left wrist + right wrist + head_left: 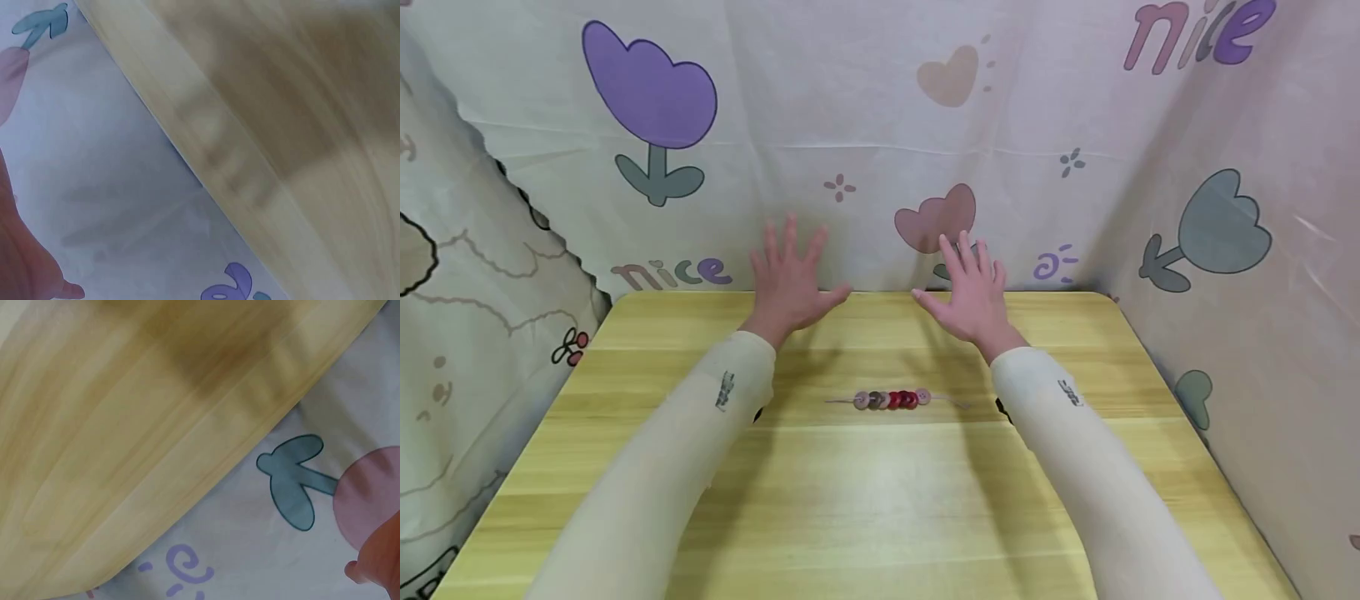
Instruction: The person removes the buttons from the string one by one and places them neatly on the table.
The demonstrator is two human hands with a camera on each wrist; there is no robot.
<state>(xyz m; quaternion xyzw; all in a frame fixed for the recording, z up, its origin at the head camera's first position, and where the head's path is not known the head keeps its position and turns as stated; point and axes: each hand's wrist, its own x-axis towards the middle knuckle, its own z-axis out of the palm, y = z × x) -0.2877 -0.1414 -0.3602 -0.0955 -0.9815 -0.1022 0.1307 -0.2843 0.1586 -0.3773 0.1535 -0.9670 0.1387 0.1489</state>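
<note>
On the wooden table lies a string of buttons [892, 400], with pink, grey and red buttons threaded side by side and a thin loose cord end at each side. Beyond it, to the left, my left hand [788, 283] is raised over the table's far part with fingers spread. My right hand [973, 292] is held up likewise on the right, its fingers spread too. Both hands hold nothing and are apart from the buttons. Only part of the left hand [28, 262] shows in the left wrist view, and a bit of the right hand [381, 556] in the right wrist view.
The light wooden table [880, 508] ends at a straight far edge with rounded corners. Behind it hangs a white printed cloth [790, 100] with flowers and hearts. More cloth [1285, 350] hangs along the right side, and another patterned cloth [482, 400] along the left.
</note>
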